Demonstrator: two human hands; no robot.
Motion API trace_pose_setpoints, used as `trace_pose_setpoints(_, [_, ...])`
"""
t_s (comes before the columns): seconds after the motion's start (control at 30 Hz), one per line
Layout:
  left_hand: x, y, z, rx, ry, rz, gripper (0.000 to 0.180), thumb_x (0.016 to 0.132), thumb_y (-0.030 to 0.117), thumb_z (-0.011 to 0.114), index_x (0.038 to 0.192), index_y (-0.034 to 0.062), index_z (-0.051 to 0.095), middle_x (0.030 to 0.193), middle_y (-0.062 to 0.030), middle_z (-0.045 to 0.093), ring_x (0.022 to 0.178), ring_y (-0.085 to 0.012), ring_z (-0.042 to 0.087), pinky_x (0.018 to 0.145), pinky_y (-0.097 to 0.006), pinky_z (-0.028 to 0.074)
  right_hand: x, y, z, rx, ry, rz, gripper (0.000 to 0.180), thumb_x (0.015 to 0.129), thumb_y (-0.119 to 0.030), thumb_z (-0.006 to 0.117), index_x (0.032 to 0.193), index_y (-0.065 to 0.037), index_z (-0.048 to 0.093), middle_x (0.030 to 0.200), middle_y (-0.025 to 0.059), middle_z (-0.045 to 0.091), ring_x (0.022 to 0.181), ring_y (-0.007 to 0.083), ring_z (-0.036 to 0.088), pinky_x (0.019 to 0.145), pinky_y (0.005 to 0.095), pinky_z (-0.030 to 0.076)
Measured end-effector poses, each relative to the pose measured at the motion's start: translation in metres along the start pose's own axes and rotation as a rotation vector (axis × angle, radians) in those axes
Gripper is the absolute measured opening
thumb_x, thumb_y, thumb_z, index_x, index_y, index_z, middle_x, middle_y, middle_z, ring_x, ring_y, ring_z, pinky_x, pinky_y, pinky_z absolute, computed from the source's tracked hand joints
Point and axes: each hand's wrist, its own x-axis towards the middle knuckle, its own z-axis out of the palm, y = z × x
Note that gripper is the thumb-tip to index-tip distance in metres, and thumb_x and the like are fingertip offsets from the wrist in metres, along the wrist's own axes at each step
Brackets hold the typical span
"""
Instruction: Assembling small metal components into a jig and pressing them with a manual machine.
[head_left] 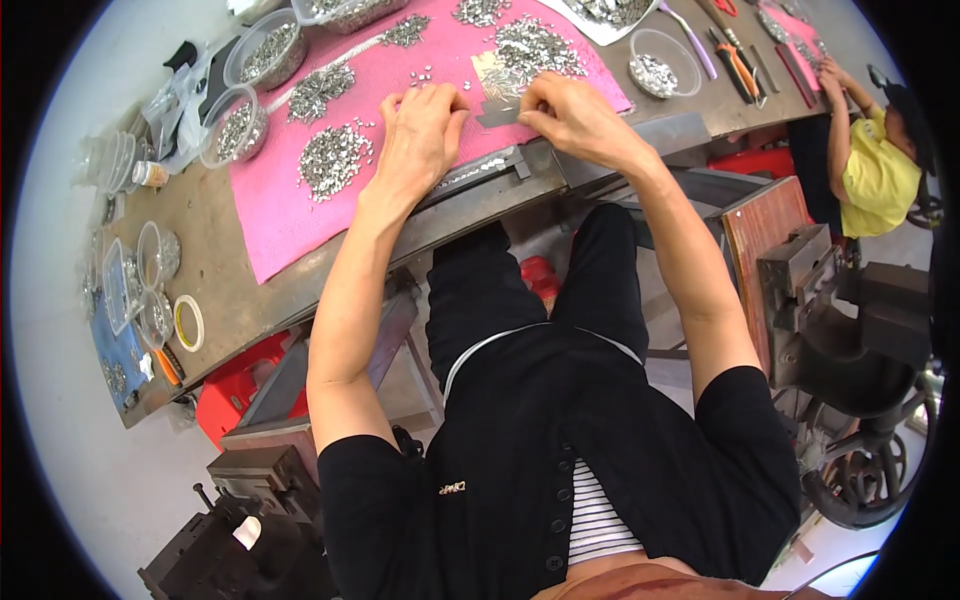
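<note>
My left hand is over a pink mat, its fingers curled and the thumb near the forefinger. A few small loose metal pieces lie just beyond it. My right hand is closed in a pinch beside a thin grey plate; what its fingertips hold is too small to tell. Past that plate spreads a heap of small silvery metal parts. Below both hands, along the table's front edge, lies a narrow metal bar with a row of small bright pieces on it.
More heaps of metal parts sit on the mat. Clear tubs of parts stand at left, and a round tub at right near orange-handled pliers. A tape roll lies far left. A person in yellow works at right.
</note>
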Motion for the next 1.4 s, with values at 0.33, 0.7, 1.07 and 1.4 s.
trace_pose_setpoints(0.33, [-0.041, 0.041, -0.021, -0.330, 0.021, -0.307, 0.011, 0.092, 0.007, 0.064, 0.101, 0.0013, 0.060, 0.085, -0.0128, 0.065, 0.079, -0.0282, 0.062, 0.075, -0.039, 0.049, 0.030, -0.005, 0.031, -0.106, -0.237, 0.046, 0.017, 0.084, -0.015, 0.070, 0.086, 0.002, 0.065, 0.086, 0.0173, 0.064, 0.087, 0.0358, 0.063, 0.077, 0.0451, 0.049])
trace_pose_setpoints(0.7, [-0.049, 0.045, -0.009, -0.226, 0.051, -0.171, 0.008, 0.088, 0.004, 0.065, 0.094, 0.0043, 0.060, 0.086, -0.0097, 0.062, 0.084, -0.0293, 0.058, 0.087, -0.041, 0.041, -0.028, -0.004, -0.049, 0.015, 0.106, 0.233, 0.008, 0.090, -0.006, 0.060, 0.094, 0.001, 0.058, 0.069, 0.0140, 0.054, 0.063, 0.0246, 0.055, 0.062, 0.0370, 0.047])
trace_pose_setpoints(1.07, [-0.053, 0.054, -0.007, 0.042, 0.122, -0.009, 0.012, 0.084, 0.006, 0.069, 0.094, 0.0072, 0.062, 0.088, -0.0076, 0.061, 0.091, -0.0284, 0.060, 0.103, -0.050, 0.040, -0.124, 0.029, -0.111, -0.345, 0.237, 0.521, 0.028, 0.089, -0.011, 0.067, 0.116, -0.001, 0.065, 0.103, 0.0180, 0.071, 0.093, 0.0315, 0.070, 0.082, 0.0384, 0.054])
trace_pose_setpoints(1.4, [-0.034, 0.045, -0.007, 0.023, 0.155, -0.072, 0.011, 0.087, 0.017, 0.073, 0.097, 0.0115, 0.070, 0.089, -0.0035, 0.069, 0.092, -0.0237, 0.063, 0.107, -0.051, 0.034, -0.042, 0.001, -0.023, 0.035, 0.262, 0.180, 0.016, 0.093, -0.009, 0.066, 0.106, -0.001, 0.072, 0.092, 0.0093, 0.073, 0.084, 0.0160, 0.068, 0.075, 0.0281, 0.052])
